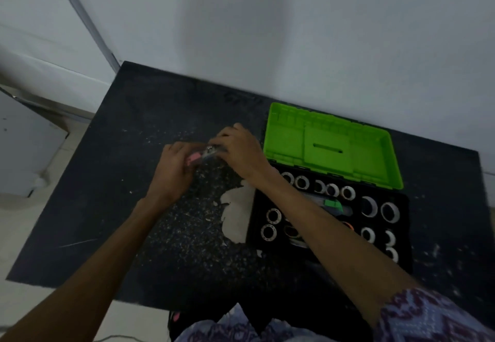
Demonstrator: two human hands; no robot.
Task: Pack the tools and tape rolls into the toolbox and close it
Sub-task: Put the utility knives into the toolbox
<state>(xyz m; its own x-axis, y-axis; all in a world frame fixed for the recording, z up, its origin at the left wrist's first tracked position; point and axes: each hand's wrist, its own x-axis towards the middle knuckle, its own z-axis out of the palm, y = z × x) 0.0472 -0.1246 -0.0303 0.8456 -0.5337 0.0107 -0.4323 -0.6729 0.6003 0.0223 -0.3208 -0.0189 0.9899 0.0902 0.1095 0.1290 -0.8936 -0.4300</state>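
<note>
A pale wall (294, 33) backs a dark, speckled table (150, 224) littered with small pale chips, with a bare worn patch (235, 215) near its middle. At about three o'clock from that patch sits the toolbox (401, 234), its black base open and its green lid (332, 146) swung back toward the wall at twelve o'clock of the base. White tape rolls (302, 182) stand in rows inside the base, some larger ones toward its right side, and a green-tipped tool (333, 205) lies among them; the right forearm crosses over the base and hides part of it. At about eleven o'clock from the patch the two hands meet over the table. The left hand (171, 170) curls its fingers round a small pink object (193, 159), and the right hand (241, 149) grips a blurred, shiny piece (210, 151) at the object's far end, so both hands hold the same item; what it is cannot be told through the blur. A patterned sleeve (428, 317) shows at five o'clock.
</note>
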